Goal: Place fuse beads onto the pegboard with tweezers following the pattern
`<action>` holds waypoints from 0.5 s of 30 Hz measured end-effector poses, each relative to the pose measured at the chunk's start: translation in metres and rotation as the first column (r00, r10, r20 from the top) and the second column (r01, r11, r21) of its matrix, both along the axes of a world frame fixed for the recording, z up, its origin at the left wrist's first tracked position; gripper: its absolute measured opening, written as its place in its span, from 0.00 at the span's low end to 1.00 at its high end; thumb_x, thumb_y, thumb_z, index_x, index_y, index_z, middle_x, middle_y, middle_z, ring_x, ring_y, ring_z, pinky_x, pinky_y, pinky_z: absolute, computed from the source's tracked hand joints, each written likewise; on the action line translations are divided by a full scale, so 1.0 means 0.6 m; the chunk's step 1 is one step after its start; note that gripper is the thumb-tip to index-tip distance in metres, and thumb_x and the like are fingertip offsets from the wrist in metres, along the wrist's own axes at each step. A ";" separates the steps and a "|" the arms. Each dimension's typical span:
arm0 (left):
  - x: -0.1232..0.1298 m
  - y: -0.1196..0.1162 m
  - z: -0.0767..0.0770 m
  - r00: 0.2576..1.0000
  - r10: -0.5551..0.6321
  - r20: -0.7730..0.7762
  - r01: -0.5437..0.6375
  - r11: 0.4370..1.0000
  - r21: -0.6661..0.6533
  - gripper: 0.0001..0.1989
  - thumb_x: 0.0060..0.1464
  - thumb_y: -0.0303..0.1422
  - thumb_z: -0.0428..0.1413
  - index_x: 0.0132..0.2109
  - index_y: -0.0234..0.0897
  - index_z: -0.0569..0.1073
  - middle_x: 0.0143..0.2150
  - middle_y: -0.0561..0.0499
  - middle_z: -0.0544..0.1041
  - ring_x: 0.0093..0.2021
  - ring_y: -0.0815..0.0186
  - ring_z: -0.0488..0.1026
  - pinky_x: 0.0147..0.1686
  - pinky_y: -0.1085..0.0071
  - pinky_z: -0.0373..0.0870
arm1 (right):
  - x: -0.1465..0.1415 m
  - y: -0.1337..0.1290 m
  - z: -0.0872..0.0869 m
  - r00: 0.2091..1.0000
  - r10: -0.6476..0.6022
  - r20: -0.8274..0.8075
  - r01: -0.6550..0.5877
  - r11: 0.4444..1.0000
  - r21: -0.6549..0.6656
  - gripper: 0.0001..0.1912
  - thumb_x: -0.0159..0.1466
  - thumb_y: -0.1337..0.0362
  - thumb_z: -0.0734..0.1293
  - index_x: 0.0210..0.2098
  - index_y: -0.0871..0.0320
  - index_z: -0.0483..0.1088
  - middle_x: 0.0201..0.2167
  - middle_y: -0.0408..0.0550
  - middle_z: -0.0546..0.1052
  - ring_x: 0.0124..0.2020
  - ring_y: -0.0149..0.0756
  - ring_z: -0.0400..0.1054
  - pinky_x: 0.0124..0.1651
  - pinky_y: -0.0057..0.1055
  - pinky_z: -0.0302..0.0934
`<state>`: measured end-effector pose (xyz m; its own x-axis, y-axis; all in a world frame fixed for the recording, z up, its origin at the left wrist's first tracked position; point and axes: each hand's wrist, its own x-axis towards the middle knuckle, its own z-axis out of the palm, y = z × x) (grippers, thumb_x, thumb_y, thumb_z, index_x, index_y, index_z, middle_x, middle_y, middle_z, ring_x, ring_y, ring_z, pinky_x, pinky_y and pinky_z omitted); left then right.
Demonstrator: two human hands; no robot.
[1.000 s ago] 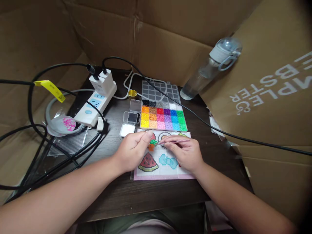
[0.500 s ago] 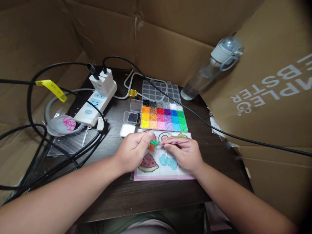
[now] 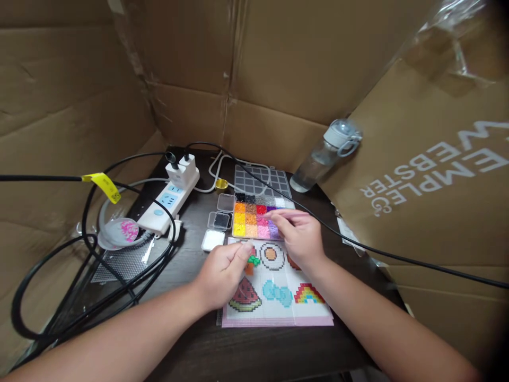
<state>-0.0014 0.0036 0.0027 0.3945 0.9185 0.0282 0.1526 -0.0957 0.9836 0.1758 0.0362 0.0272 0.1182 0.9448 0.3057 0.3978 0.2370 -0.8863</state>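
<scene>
Pinched between the thumb and fingers of my left hand (image 3: 225, 273) is a small green and orange bead piece (image 3: 253, 261), held over the pattern sheet (image 3: 274, 315). My right hand (image 3: 298, 233) grips pink tweezers (image 3: 292, 213) above the bead box (image 3: 247, 217), whose compartments hold beads of several colours. The tweezers' tips are too small to make out. Printed on the sheet are a watermelon (image 3: 244, 296), a fried egg (image 3: 270, 254), a blue shape (image 3: 277, 292) and a rainbow (image 3: 309, 294).
Small boxes of black (image 3: 221, 220) and white beads (image 3: 213, 240) sit left of the bead box. A power strip (image 3: 169, 199) with black cables (image 3: 85, 228) lies further left. A water bottle (image 3: 322, 159) leans at the back right. Cardboard walls (image 3: 278, 69) surround the table.
My right hand has moved with the tweezers from the bead piece up over the bead box. My left hand still holds the piece. The view has tilted upward.
</scene>
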 end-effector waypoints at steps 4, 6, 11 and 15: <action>0.000 0.000 0.001 1.000 0.007 -0.014 -0.006 1.000 0.006 0.24 0.61 0.45 0.41 0.21 0.37 0.55 0.18 0.57 0.56 0.20 0.71 0.54 0.21 0.74 0.54 | -0.026 0.058 -0.011 0.998 -0.022 -0.060 0.018 0.997 -0.071 0.08 0.56 0.63 0.67 0.25 0.58 0.78 0.31 0.49 0.79 0.35 0.37 0.73 0.40 0.32 0.66; 0.000 0.000 0.001 1.000 0.000 -0.020 0.000 1.000 0.010 0.24 0.61 0.45 0.41 0.21 0.37 0.55 0.18 0.57 0.55 0.20 0.71 0.54 0.22 0.74 0.53 | -0.035 0.075 -0.018 0.996 -0.039 -0.078 0.031 0.994 -0.104 0.08 0.55 0.64 0.66 0.23 0.59 0.77 0.30 0.49 0.79 0.34 0.37 0.73 0.39 0.32 0.66; 0.000 0.000 0.001 1.000 -0.008 -0.010 0.009 1.000 0.015 0.23 0.61 0.45 0.40 0.21 0.37 0.56 0.19 0.56 0.57 0.22 0.70 0.56 0.23 0.74 0.55 | -0.039 0.088 -0.024 0.995 -0.086 0.043 0.091 0.988 -0.126 0.09 0.56 0.63 0.66 0.22 0.56 0.76 0.28 0.45 0.80 0.37 0.37 0.73 0.50 0.38 0.62; 0.001 0.000 0.002 1.000 -0.010 -0.011 0.010 1.000 0.008 0.23 0.61 0.44 0.41 0.21 0.37 0.57 0.19 0.56 0.59 0.22 0.70 0.57 0.24 0.74 0.55 | -0.036 0.091 -0.029 0.994 -0.106 0.040 0.111 0.986 -0.123 0.09 0.56 0.60 0.66 0.23 0.57 0.75 0.29 0.47 0.80 0.37 0.38 0.73 0.48 0.37 0.63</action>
<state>-0.0009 0.0034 0.0038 0.4041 0.9141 0.0316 0.1622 -0.1056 0.9811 0.1540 0.0909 0.0095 0.2138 0.9578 0.1920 0.4451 0.0795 -0.8920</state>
